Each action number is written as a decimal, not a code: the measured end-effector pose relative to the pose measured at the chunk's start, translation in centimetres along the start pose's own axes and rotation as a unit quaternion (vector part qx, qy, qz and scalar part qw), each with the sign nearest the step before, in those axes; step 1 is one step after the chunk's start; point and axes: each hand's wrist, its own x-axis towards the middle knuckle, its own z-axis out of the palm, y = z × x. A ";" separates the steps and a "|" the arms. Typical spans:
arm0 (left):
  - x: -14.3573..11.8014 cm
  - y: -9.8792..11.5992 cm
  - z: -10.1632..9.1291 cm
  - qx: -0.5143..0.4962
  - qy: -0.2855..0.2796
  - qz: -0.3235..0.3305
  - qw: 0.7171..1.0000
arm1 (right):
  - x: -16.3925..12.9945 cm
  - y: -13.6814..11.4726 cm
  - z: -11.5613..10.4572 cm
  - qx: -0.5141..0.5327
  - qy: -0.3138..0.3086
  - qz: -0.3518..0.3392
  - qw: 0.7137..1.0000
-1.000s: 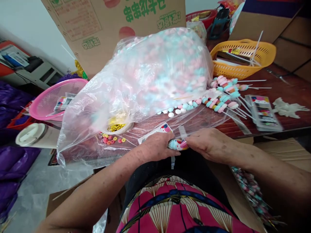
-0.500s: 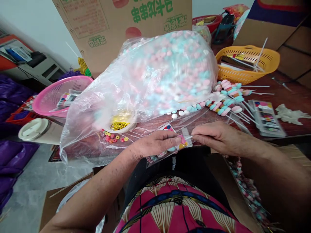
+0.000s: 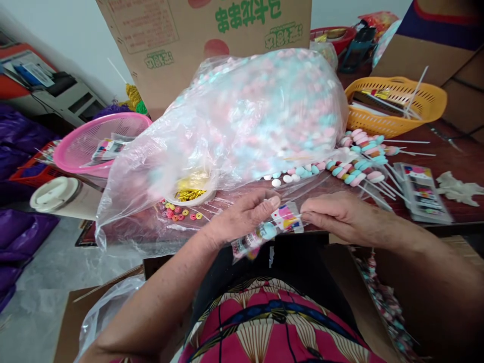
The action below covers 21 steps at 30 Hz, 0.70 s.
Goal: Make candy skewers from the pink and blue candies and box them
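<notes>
Holding a printed packet [image 3: 269, 231], hands [image 3: 247, 216] [image 3: 335, 213] face upside-down green Chinese lettering [image 3: 247, 15].

Upper centre: cardboard box [image 3: 192, 38] cut off by top edge, small red print illegible. Centre: marshmallows [image 3: 272, 111] blurred inside plastic bag [image 3: 139, 181]. Lower centre: printed packet [image 3: 269, 230] partly hidden by left hand [image 3: 247, 214], lettering unreadable. Far left: purple bundle [image 3: 20, 242] cut off by edge.
</notes>
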 end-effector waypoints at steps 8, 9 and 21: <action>-0.8 -1.3 1.1 -0.113 -0.069 -0.106 0.985 | 0.3 0.3 0.2 0.063 0.106 0.123 0.985; -0.6 -1.9 1.5 -0.101 -0.024 -0.087 0.991 | 0.4 0.2 0.8 0.092 0.139 0.165 0.972; 1.7 -7.3 1.4 -0.208 0.151 -0.062 0.964 | 4.1 -1.6 8.5 0.282 0.225 0.315 0.878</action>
